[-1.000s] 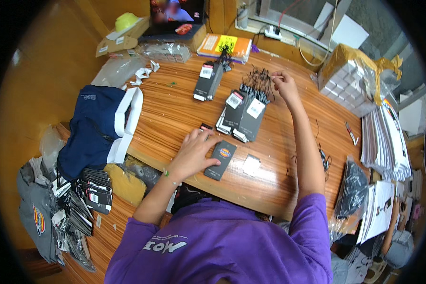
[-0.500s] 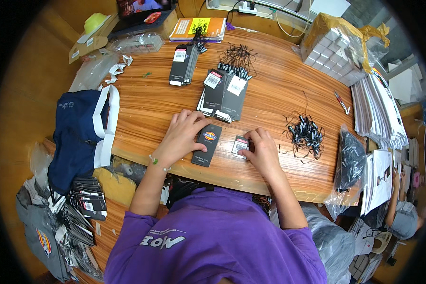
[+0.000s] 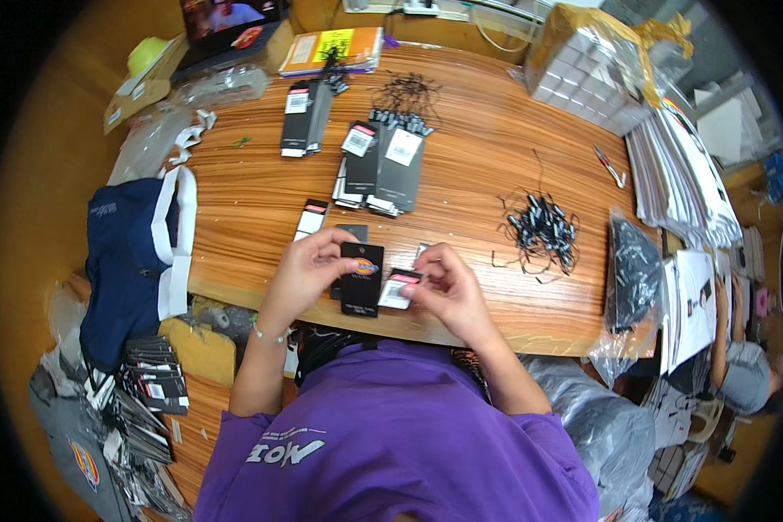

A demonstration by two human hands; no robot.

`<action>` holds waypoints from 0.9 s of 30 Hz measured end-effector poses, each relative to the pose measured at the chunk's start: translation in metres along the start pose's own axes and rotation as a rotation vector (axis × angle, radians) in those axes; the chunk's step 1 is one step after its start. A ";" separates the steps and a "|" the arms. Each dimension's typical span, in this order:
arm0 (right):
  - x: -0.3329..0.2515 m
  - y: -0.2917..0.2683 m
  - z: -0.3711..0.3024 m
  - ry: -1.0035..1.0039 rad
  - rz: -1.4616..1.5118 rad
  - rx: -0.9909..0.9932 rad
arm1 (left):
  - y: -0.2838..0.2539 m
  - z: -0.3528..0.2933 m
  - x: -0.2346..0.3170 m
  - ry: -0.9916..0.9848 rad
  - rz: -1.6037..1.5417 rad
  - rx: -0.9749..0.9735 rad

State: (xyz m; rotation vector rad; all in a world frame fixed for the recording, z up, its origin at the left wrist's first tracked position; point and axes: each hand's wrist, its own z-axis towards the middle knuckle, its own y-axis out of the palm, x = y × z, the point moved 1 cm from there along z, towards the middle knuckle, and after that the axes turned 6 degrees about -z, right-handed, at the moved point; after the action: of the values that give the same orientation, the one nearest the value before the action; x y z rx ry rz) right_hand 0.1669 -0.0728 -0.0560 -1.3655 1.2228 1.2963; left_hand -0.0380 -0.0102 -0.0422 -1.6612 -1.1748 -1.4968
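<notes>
A black hang tag [image 3: 362, 291] with a coloured oval emblem is pinched between the thumb and fingers of my left hand [image 3: 307, 268]. My right hand [image 3: 451, 291] pinches a small white tag [image 3: 398, 291] with a red band and printed bars, close to the right edge of the black one. Partly covered behind my left fingers lies another dark tag [image 3: 351, 233] on the wood. Just beyond that hand is a white tag with a dark, red-marked top [image 3: 311, 217]. Something small and pale shows by my right fingertips, mostly hidden.
On the wooden table [image 3: 461, 183], stacked black tags with strings [image 3: 400, 174] and a second stack [image 3: 306, 122] lie farther off. A heap of black strings [image 3: 541, 228] is to the right, with a bagged black bundle [image 3: 632, 274] beyond. Navy cloth [image 3: 122, 261] hangs at the left edge.
My left hand has picked up a black tag. My right hand has raised the small white tag and brought it leftward, near the black one. The view has shifted slightly.
</notes>
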 end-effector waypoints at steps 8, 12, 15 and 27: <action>-0.005 -0.009 -0.007 -0.117 -0.353 0.173 | 0.046 0.001 -0.018 0.019 -0.137 -0.071; 0.007 -0.069 0.004 -0.140 -0.583 0.494 | 0.048 0.005 -0.018 0.053 -0.105 -0.068; 0.010 -0.114 0.017 -0.208 -0.999 0.645 | 0.048 0.006 -0.021 0.009 -0.066 -0.110; 0.010 -0.151 0.019 -0.164 -0.710 0.691 | 0.047 0.006 -0.031 0.033 -0.126 -0.117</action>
State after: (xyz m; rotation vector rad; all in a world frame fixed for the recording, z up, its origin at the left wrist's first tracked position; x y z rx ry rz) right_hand 0.3134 -0.0336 -0.0729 -1.0019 0.8257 0.4093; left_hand 0.0079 -0.0313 -0.0674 -1.6578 -1.2146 -1.6932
